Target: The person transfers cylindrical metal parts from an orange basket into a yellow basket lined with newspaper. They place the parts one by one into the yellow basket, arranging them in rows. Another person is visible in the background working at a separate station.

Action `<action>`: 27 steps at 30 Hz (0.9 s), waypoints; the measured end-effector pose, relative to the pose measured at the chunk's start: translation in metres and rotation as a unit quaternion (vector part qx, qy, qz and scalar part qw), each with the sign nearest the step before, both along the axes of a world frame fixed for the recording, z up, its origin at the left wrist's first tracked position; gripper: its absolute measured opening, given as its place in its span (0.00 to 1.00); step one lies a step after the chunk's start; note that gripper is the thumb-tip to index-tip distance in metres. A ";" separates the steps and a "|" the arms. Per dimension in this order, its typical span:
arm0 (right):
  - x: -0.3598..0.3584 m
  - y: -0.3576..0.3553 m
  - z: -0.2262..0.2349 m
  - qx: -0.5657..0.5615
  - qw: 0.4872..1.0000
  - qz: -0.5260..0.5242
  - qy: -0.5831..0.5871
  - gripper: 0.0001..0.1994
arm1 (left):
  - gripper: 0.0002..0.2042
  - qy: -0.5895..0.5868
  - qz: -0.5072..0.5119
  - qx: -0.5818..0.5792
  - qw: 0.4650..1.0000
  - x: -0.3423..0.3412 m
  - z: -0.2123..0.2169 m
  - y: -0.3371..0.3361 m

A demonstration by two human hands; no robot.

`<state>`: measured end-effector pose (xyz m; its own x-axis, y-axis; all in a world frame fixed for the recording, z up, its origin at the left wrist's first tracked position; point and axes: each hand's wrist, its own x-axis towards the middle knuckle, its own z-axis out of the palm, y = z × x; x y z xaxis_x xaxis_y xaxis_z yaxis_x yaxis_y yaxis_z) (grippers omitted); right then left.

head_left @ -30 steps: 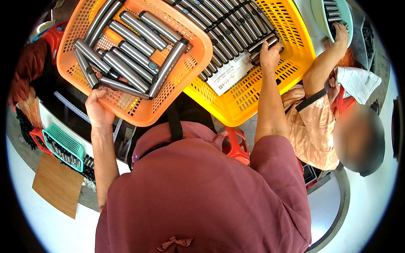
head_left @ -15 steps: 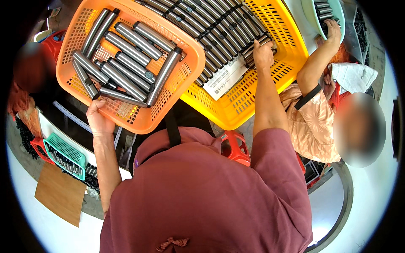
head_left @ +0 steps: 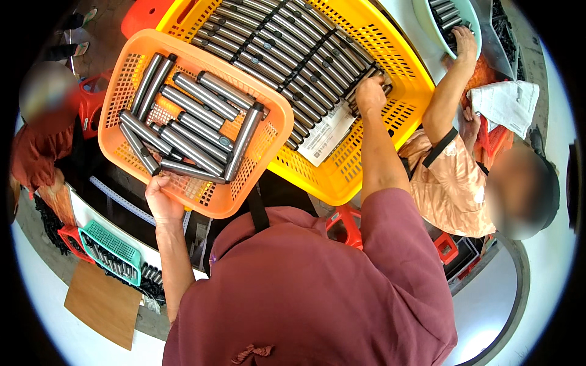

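Observation:
My left hand (head_left: 163, 200) grips the near rim of an orange perforated basket (head_left: 223, 209), its fingers hidden under the basket. Loose metal tubes (head_left: 198, 149) with black ends lie in it at mixed angles. This basket overlaps the left side of a larger yellow basket (head_left: 342, 194), where metal tubes (head_left: 278, 52) are packed in close parallel rows. My right hand (head_left: 370, 96) reaches into the yellow basket, closed over a few tubes at the near right end of a row. Beside it, a printed paper sheet (head_left: 323, 137) lies on the basket floor.
To the right, a co-worker's hand (head_left: 465, 43) reaches into a pale green basin (head_left: 478, 36) of tubes, near a white cloth (head_left: 506, 107). Another person sits at far left. A red stool (head_left: 345, 226) stands by my waist; a teal basket (head_left: 110, 241) and brown board (head_left: 101, 302) are lower left.
The whole view has shifted, so both baskets sit lower in the picture. My right hand has turned over the tubes, its fingers now less visible. My left hand keeps its grip on the rim.

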<state>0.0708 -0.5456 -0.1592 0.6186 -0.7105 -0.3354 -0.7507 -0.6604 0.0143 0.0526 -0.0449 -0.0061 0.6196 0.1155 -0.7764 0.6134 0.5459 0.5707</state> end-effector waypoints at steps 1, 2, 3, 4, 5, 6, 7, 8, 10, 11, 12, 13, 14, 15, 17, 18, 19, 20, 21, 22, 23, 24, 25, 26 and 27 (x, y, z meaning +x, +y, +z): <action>-0.005 -0.005 -0.012 -0.001 1.000 0.003 -0.009 0.29 | 0.19 0.000 0.000 -0.007 1.000 0.000 0.000 -0.001; -0.005 -0.001 -0.008 0.009 1.000 -0.005 -0.009 0.30 | 0.20 0.002 0.003 -0.012 1.000 0.000 0.000 -0.001; -0.006 0.007 -0.001 0.018 1.000 -0.012 -0.008 0.31 | 0.20 -0.005 0.001 -0.013 1.000 0.000 0.000 -0.001; -0.005 0.011 0.005 0.028 0.999 -0.020 -0.007 0.33 | 0.20 -0.006 0.006 -0.014 1.000 -0.001 -0.003 0.000; -0.005 0.011 0.007 0.045 0.998 -0.048 -0.006 0.37 | 0.20 -0.007 0.009 -0.012 1.000 -0.002 -0.004 0.002; -0.005 0.011 0.008 0.050 0.998 -0.046 0.002 0.38 | 0.21 -0.007 0.012 -0.011 1.000 -0.002 -0.005 0.003; -0.005 0.011 0.009 0.054 0.997 -0.045 0.009 0.39 | 0.21 -0.009 0.007 -0.017 1.000 -0.001 -0.004 0.003; -0.005 0.010 0.008 0.060 0.997 -0.042 0.017 0.40 | 0.21 -0.010 0.002 -0.021 1.000 0.000 -0.003 0.001; -0.007 0.012 0.009 0.047 0.999 -0.022 -0.002 0.36 | 0.21 -0.012 -0.002 -0.027 1.000 0.001 -0.004 -0.002; -0.008 0.013 0.013 0.056 0.998 -0.023 -0.014 0.34 | 0.21 -0.011 -0.001 -0.029 1.000 0.002 -0.004 -0.001; -0.008 0.017 0.022 0.065 0.997 -0.022 -0.025 0.32 | 0.21 -0.010 0.001 -0.029 1.000 0.001 -0.005 0.000; -0.010 0.023 0.035 0.109 0.991 -0.069 -0.033 0.28 | 0.22 -0.011 0.000 -0.025 1.000 -0.001 -0.004 0.002; -0.019 0.024 0.032 0.103 0.991 -0.069 -0.043 0.30 | 0.22 -0.013 0.000 -0.025 1.000 0.000 -0.004 0.003; -0.031 0.023 0.024 0.095 0.992 -0.071 -0.053 0.32 | 0.22 -0.014 -0.002 -0.025 1.000 0.000 -0.003 0.002; -0.047 0.025 0.021 0.086 0.990 -0.083 -0.077 0.33 | 0.23 -0.019 -0.001 -0.044 0.999 0.001 -0.004 -0.001; -0.052 0.021 0.016 0.093 0.989 -0.092 -0.067 0.33 | 0.23 -0.021 -0.001 -0.052 0.998 0.001 -0.004 -0.001; -0.058 0.014 0.006 0.099 0.988 -0.100 -0.056 0.33 | 0.24 -0.020 0.002 -0.040 0.999 0.001 -0.006 0.002; -0.058 0.011 0.004 0.107 0.987 -0.109 -0.046 0.33 | 0.23 -0.019 -0.002 -0.041 0.999 0.002 -0.006 0.001; -0.054 0.007 0.002 0.108 0.984 -0.136 -0.051 0.34 | 0.23 -0.017 -0.006 -0.041 0.999 0.003 -0.004 0.000; -0.052 0.003 0.002 0.096 0.985 -0.141 -0.041 0.35 | 0.22 -0.016 -0.009 -0.041 0.999 0.003 -0.003 -0.001; -0.048 0.000 0.007 0.084 0.985 -0.145 -0.031 0.35 | 0.22 -0.017 -0.010 -0.040 0.999 0.002 -0.004 0.001; -0.043 -0.001 0.013 0.073 0.986 -0.148 -0.021 0.36 | 0.21 -0.018 -0.010 -0.040 0.999 0.000 -0.007 0.005; -0.037 0.000 0.020 0.097 0.981 -0.169 -0.002 0.37 | 0.20 -0.019 -0.011 -0.039 0.999 -0.001 -0.008 0.007; -0.037 -0.002 0.019 0.101 0.978 -0.183 0.004 0.37 | 0.19 -0.016 -0.010 -0.033 0.999 -0.001 -0.007 0.006; -0.035 -0.006 0.017 0.106 0.975 -0.196 0.011 0.37 | 0.18 -0.013 -0.010 -0.026 1.000 0.000 -0.006 0.004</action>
